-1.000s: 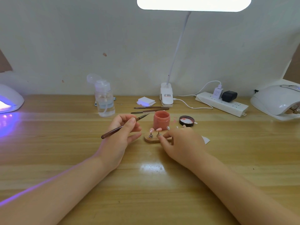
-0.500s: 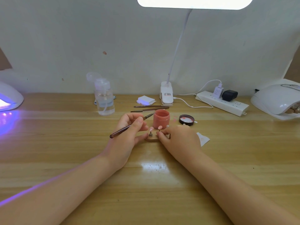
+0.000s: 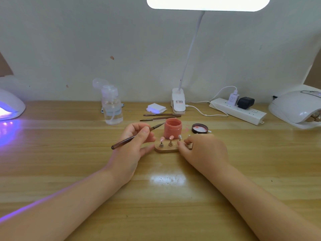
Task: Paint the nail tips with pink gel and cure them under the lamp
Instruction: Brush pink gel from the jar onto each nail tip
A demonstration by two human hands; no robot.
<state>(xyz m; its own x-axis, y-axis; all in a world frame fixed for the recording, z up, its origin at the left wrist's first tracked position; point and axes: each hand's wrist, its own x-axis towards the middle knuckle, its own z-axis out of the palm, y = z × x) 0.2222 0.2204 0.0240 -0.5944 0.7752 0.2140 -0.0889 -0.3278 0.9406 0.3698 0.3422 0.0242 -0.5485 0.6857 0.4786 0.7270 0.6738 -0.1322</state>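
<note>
A small wooden holder (image 3: 165,150) lies at mid-table with nail tips on metal stands; two tips (image 3: 166,138) are pink and one (image 3: 180,136) is clear. My right hand (image 3: 205,151) grips the holder's right end. My left hand (image 3: 133,146) holds a brown brush (image 3: 128,140) like a pen, its bristle end at the rim of the open pink gel jar (image 3: 172,128) just behind the holder. The jar's black lid (image 3: 199,128) lies upside down to the right. A lit curing lamp (image 3: 8,106) glows violet at the far left; a second white lamp (image 3: 297,106) sits far right.
Behind the jar lie two spare brushes (image 3: 160,116), a white pad stack (image 3: 156,108), a clear pump bottle (image 3: 112,106) and the clip base of a desk lamp (image 3: 178,101). A power strip (image 3: 238,111) with plugs and a cable runs at the back right.
My left hand has carried the brush rightward, from left of the holder to the jar's rim. The right hand has stayed on the holder.
</note>
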